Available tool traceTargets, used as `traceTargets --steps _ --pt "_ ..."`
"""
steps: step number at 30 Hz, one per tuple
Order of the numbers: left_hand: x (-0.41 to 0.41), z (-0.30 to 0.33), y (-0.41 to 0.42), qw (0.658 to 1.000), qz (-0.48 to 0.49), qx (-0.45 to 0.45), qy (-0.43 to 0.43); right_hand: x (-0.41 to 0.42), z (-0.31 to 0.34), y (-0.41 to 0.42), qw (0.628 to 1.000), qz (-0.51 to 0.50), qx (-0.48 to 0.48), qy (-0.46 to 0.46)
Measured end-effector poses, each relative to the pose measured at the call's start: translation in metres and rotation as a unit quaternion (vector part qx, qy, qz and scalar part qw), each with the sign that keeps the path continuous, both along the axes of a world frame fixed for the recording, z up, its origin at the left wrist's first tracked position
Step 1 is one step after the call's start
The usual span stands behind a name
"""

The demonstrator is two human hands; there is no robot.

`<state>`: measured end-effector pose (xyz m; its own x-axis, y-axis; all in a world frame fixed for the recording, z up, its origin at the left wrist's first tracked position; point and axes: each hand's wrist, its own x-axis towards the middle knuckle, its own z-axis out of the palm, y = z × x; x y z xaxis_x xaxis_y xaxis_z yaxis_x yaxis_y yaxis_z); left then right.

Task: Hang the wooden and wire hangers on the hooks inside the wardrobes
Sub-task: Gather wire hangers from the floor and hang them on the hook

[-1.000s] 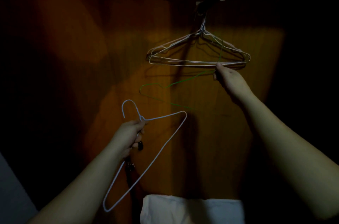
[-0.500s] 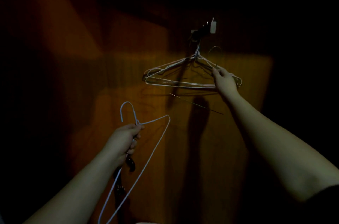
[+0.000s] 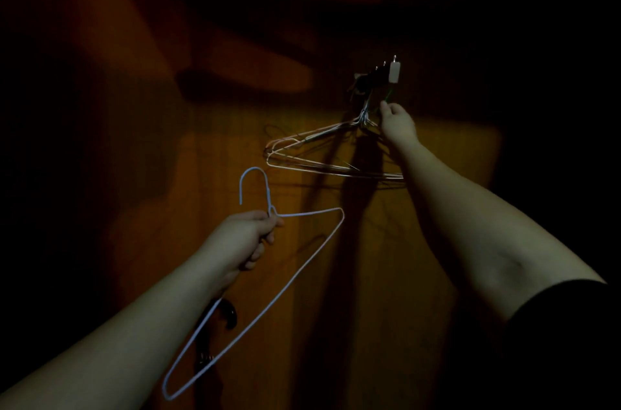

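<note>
My left hand (image 3: 250,236) grips a pale blue wire hanger (image 3: 292,278) at its neck, its hook pointing up and its body slanting down to the left. A dark hanger (image 3: 228,312) also dangles below that hand. High on the wardrobe's wooden back, a hook rack (image 3: 376,77) carries a bundle of wire hangers (image 3: 319,154). My right hand (image 3: 396,122) is raised just under the rack, pinching the thin green wire (image 3: 388,96) of a hanger's hook beside the bundle's necks.
The wardrobe interior is very dark; only a patch of orange wooden back panel (image 3: 235,147) is lit. Deep shadow fills the left and right sides. My black sleeve (image 3: 564,335) shows at the lower right.
My right hand has risen from the hanging bundle's lower bar to the hooks just under the rack, taking the green hanger up. The left hand with the blue hanger has barely moved.
</note>
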<state>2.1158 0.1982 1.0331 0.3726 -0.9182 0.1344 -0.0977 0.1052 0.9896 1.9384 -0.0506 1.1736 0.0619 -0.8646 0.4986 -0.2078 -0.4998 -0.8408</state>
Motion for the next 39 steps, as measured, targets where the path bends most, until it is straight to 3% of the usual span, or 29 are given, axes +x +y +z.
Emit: traceTargets --steps 6,16,28,39 --pt "-0.005 0.003 0.004 1.000 -0.006 -0.006 -0.015 0.012 -0.005 -0.004 0.999 0.049 -0.002 0.011" --pt "-0.006 0.003 0.004 1.000 -0.012 -0.002 -0.018 0.011 -0.018 -0.014 0.997 0.032 -0.036 0.053" --pt "-0.008 -0.010 -0.001 1.000 -0.012 0.013 -0.010 0.002 -0.015 -0.032 0.977 -0.077 -0.041 0.195" --pt "-0.012 -0.016 -0.005 1.000 -0.019 0.018 -0.001 0.003 -0.012 -0.030 0.967 -0.151 -0.033 0.204"
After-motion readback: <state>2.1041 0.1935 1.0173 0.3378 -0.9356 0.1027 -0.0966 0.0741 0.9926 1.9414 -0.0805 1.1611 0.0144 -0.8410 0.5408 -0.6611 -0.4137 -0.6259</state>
